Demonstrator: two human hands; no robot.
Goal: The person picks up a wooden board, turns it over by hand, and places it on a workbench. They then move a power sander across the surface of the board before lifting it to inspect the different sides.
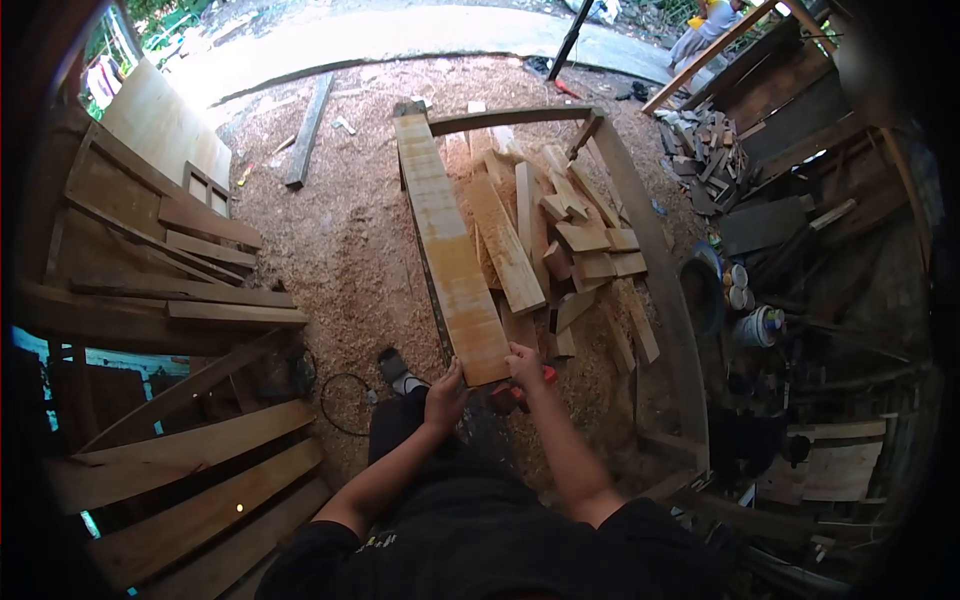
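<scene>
A long wooden plank point(455, 250) runs away from me, its far end at the corner of a dark wooden frame. At its near end my left hand point(446, 400) grips the left edge, fingers closed on the wood. Across from it my right hand point(523, 366) is closed on the right corner of the same plank. Just below the right hand sits a red and black tool point(510, 397), partly hidden by the hand and forearm; its kind I cannot make out.
Right of the plank, cut wood pieces point(585, 240) lie heaped inside the wooden frame point(670, 270). Boards point(200, 470) stack at left. Shavings point(350, 230) cover the ground. A white bucket point(757, 328) and scrap wood point(712, 150) are at right. Another person point(705, 30) is at the far right.
</scene>
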